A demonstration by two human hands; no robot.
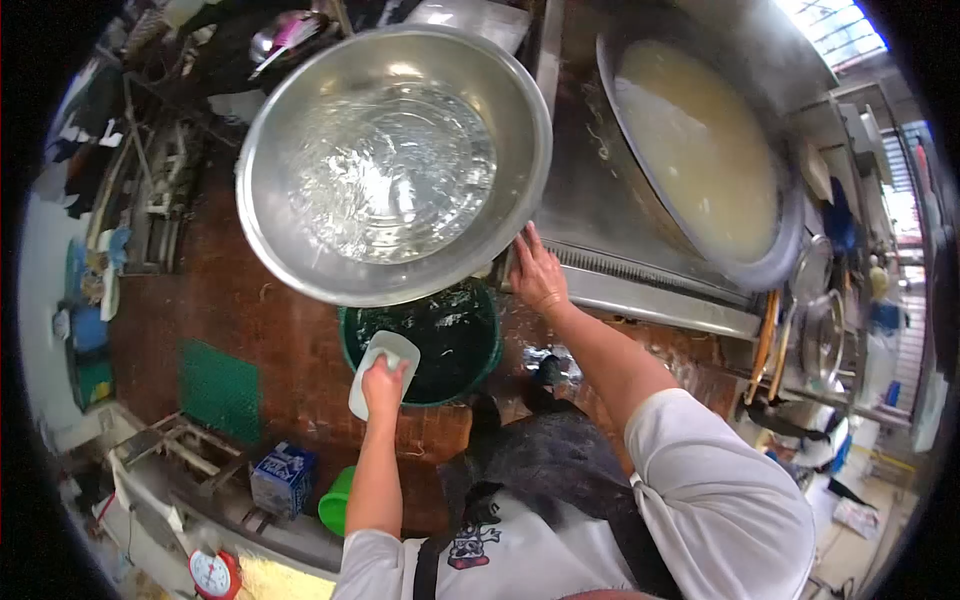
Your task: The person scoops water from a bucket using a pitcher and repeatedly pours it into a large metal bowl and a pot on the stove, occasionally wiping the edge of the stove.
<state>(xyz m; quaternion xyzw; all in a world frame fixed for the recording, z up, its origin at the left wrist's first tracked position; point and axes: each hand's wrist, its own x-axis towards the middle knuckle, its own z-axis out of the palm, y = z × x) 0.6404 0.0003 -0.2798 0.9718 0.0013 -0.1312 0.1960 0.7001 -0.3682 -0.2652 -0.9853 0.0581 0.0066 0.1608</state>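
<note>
A wide metal basin point(270, 215) holds clear, rippling water. My right hand point(537, 272) touches the basin's lower right rim, its fingers apart. Closed round the handle of a pale plastic scoop point(408, 352), my left hand point(383, 388) is over the left side of a green tub point(490, 365). Dark-looking water fills the tub, which stands below the basin and is partly hidden by it.
To the right, a large pot point(740, 275) of cloudy yellowish liquid sits beside a metal counter point(640, 300). A green mat point(220, 388), a blue box point(284, 480), a green bucket point(338, 502) and a red scale point(213, 574) are at the left.
</note>
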